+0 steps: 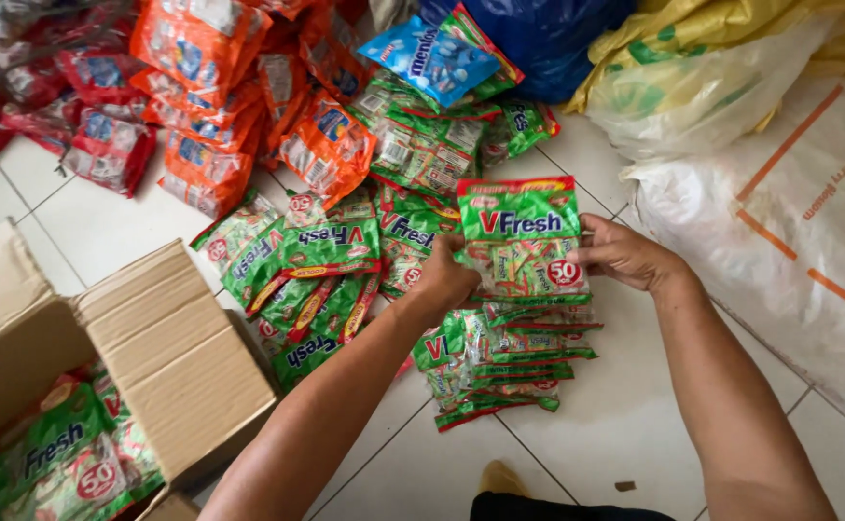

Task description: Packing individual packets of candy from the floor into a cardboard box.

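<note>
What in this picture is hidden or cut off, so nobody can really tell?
- Head view: the green candy packet held by the left hand and right hand covers the green stack beneath.
- The brown cardboard box runs past the left edge; its flap hides the contents.
- The white woven sack is opaque.

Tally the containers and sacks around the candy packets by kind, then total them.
Cardboard box: 1
White woven sack: 1
Yellow plastic bag: 1
Blue plastic bag: 1
Total: 4
</note>
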